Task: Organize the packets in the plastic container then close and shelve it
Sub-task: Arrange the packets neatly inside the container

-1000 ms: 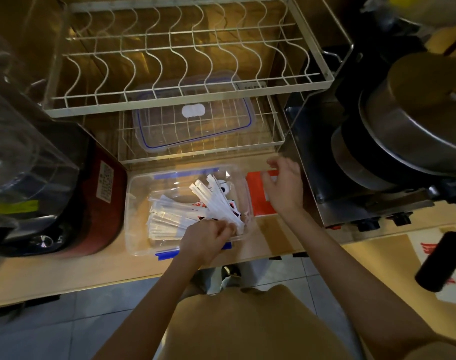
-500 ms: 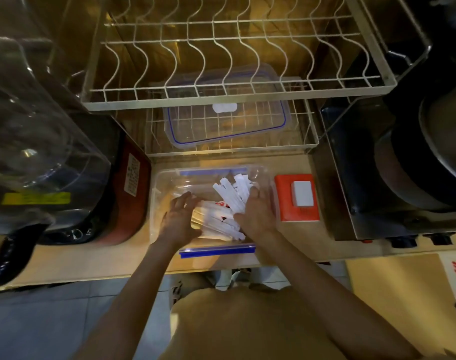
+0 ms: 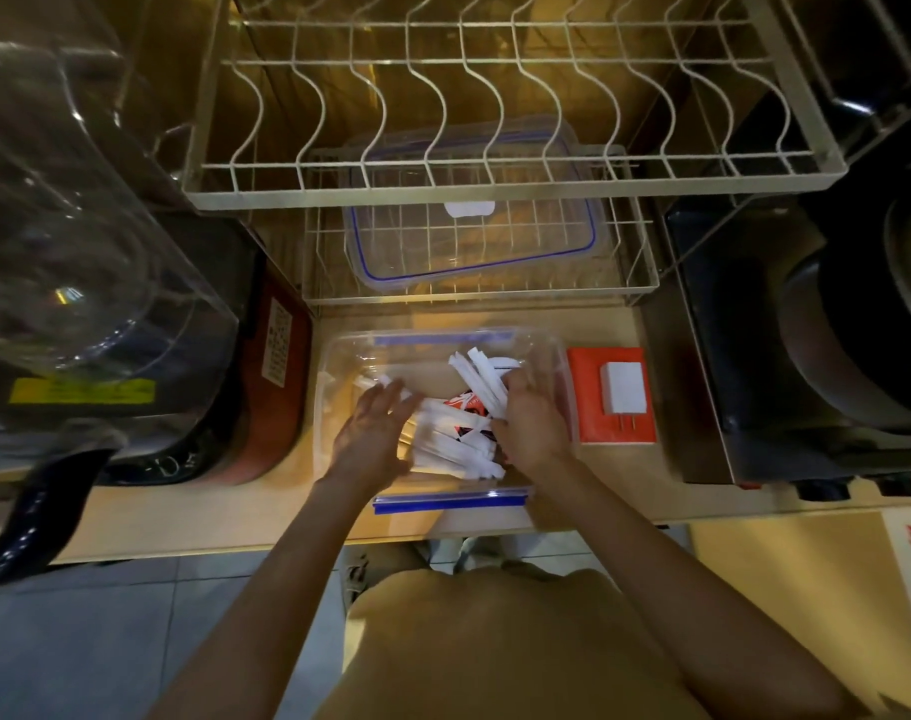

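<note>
A clear plastic container (image 3: 339, 356) with blue clips stands open on the wooden counter, with several long white packets (image 3: 453, 449) in it. Both hands are inside it. My left hand (image 3: 373, 433) lies flat, fingers spread, against the left side of the packet pile. My right hand (image 3: 529, 426) is curled over the right side of the pile, fingers on the upright packets (image 3: 482, 376). The container's clear lid (image 3: 474, 236) with a blue seal lies in the lower wire rack behind.
A white wire dish rack (image 3: 469, 184) hangs over the lid's rack. A red box with a white charger (image 3: 612, 394) sits right of the container. A red and black appliance (image 3: 271, 387) stands left, a steel appliance (image 3: 754, 356) right. The counter edge is near my body.
My right hand left the red box and went into the container. My left hand opened and shifted to the pile's left side. The camera moved closer.
</note>
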